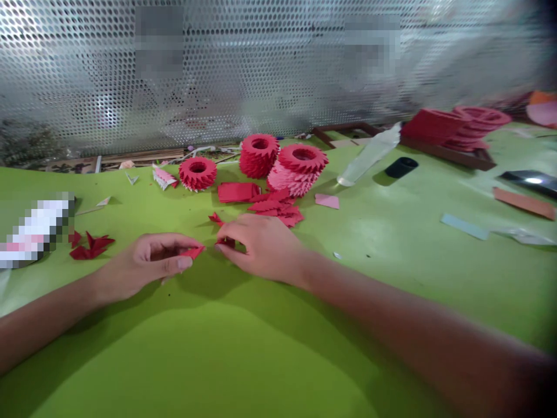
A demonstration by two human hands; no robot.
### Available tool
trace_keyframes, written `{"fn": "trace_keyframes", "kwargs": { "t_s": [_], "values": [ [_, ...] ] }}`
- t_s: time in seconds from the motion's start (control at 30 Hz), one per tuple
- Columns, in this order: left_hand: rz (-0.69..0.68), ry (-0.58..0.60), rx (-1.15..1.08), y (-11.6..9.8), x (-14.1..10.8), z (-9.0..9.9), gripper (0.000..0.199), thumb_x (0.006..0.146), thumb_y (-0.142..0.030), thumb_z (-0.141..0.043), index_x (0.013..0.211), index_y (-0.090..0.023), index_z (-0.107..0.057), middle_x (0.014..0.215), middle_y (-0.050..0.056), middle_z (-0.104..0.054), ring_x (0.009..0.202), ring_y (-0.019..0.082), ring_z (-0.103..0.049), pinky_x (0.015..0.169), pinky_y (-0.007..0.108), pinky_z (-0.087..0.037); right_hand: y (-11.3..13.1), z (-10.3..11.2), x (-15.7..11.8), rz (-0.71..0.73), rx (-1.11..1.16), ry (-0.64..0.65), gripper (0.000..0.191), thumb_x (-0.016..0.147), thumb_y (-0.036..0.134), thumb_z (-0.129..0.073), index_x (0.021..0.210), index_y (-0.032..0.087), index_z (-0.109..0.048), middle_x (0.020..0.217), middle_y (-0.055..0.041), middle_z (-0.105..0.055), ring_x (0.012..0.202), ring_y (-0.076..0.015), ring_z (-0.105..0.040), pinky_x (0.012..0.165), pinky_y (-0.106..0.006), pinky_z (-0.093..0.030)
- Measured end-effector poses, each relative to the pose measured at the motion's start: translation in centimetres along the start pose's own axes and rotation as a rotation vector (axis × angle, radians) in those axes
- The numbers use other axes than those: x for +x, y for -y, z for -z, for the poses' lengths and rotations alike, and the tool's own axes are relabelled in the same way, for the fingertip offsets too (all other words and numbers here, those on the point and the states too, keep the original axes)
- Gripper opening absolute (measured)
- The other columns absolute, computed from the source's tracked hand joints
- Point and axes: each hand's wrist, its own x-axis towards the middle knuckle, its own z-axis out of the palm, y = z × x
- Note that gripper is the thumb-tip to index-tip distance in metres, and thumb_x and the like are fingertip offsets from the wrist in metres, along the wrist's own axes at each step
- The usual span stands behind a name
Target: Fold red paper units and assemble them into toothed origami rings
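Note:
Between thumb and fingers, my left hand [150,261] pinches a small folded red paper piece [192,252], its tip pointing right. Just to the right, my right hand [256,247] pinches another folded red paper piece [224,241], mostly covered by the fingers. The two pieces are close but apart. Behind my right hand lie a red paper scrap [215,219] and a heap of folded red pieces [282,208]. A stack of red paper rectangles [238,192] sits farther back. Left of my left hand are more folded red pieces [91,246].
Red and pink paper rings [300,168] stand at the back of the green table [217,348], beside a smaller ring [197,173]. To the right are a clear glue bottle [369,154], a black cap [402,167] and paper strips [465,226]. A perforated metal screen [243,69] rises behind.

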Motion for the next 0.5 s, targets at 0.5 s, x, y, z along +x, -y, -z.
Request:
{"fn": "trace_keyframes", "kwargs": {
  "t_s": [0.5],
  "values": [
    [-0.058,-0.030,-0.214,-0.11,0.12,-0.04,0.037,0.076,-0.049,-0.079,0.093,-0.016,-0.077,0.062,0.000,-0.060,0.053,0.009,-0.048,0.047,0.019,-0.040,-0.45,-0.01,-0.09,0.063,-0.007,-0.161,0.022,0.098,0.035,-0.055,0.095,0.019,-0.071,0.091,-0.0043,-0.075,0.082,-0.0177,-0.063,0.069,-0.028,-0.040]
  ]
}}
